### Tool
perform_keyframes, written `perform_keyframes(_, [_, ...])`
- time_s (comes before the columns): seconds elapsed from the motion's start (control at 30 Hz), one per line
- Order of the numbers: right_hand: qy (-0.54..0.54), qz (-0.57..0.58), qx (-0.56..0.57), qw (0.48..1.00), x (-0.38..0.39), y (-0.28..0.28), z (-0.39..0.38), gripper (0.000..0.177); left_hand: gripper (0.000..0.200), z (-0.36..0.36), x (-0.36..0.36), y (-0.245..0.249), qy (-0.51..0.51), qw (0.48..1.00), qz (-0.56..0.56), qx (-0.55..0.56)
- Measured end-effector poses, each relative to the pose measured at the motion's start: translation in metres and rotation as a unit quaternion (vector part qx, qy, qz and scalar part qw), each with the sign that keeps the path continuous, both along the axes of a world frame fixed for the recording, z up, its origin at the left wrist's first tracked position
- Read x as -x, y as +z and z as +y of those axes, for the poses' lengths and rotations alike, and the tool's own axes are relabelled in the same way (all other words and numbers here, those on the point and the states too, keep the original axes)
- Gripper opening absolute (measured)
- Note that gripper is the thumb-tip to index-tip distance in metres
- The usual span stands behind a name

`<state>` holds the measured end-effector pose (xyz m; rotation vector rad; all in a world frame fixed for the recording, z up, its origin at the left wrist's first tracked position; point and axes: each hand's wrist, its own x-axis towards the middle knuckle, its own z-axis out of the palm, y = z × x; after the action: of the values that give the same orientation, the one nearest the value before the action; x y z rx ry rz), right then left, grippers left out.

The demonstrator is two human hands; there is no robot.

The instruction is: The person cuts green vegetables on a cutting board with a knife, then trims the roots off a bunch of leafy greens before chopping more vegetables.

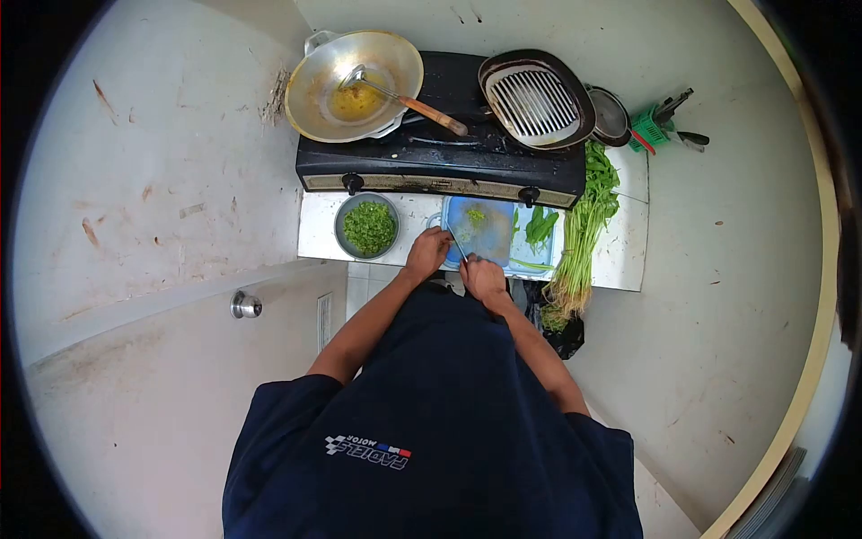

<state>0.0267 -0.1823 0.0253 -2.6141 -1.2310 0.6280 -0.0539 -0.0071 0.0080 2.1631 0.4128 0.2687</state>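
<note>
My right hand (485,277) is closed on the handle of a knife at the near edge of the blue cutting board (489,235). The knife's blade (456,242) points up and left, toward my left hand (429,251), whose fingers are pressed together near its tip; whatever they pinch is too small to make out. A little chopped green (476,216) lies on the board. Beside it, leafy pieces (540,226) rest on a light blue tray (548,255). On the left stands a grey bowl (339,235) of chopped greens (369,226).
Behind the board is a black stove (440,169) with a wok (314,90), a wooden-handled ladle (435,117) and a grill pan (539,103). Long-stemmed greens (584,225) hang over the counter's right edge above a black bag (567,340). A green basket (648,128) holds utensils.
</note>
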Motion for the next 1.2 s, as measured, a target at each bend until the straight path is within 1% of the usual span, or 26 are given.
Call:
perform_keyframes(0.1, [0.000,0.003,-0.008,1.000,-0.001,-0.003,0.004,0.040,0.011,-0.001,0.000,0.001,0.002,1.000,0.006,-0.002])
perform_keyframes(0.3, [0.003,0.013,0.009,1.000,0.003,0.006,-0.008,0.043,0.011,-0.002,0.000,0.003,0.013,0.999,0.004,0.030])
perform_keyframes(0.4, [0.005,0.012,0.003,1.000,0.004,0.003,-0.010,0.045,0.012,-0.001,0.000,0.001,0.012,0.999,0.028,0.028])
perform_keyframes(0.5, [-0.006,0.016,0.011,1.000,0.002,0.000,-0.001,0.045,0.012,0.001,0.000,-0.002,-0.006,1.000,0.020,0.003])
perform_keyframes(0.6, [0.000,0.010,-0.029,1.000,-0.001,0.000,0.009,0.043,0.012,-0.001,0.000,-0.004,0.006,1.000,0.014,0.011])
perform_keyframes(0.7, [-0.001,0.027,-0.036,0.999,-0.002,0.002,0.006,0.043,0.012,-0.001,0.000,-0.001,0.011,0.999,0.016,0.030])
perform_keyframes(0.9, [-0.020,0.025,0.009,0.999,0.000,-0.001,-0.007,0.042,0.010,0.000,-0.001,0.000,0.007,0.999,0.021,0.034])
perform_keyframes(1.0, [-0.023,0.030,-0.014,0.999,-0.001,0.000,-0.006,0.042,0.010,0.000,-0.002,-0.002,0.014,0.999,0.020,0.047])
perform_keyframes(1.1, [-0.014,0.028,-0.014,0.999,0.001,0.004,-0.003,0.042,0.010,-0.001,-0.002,0.000,0.015,0.998,0.027,0.048])
perform_keyframes(1.2, [-0.012,0.031,0.002,0.999,0.001,0.005,-0.003,0.041,0.010,0.000,-0.002,0.000,0.009,1.000,-0.002,0.018])
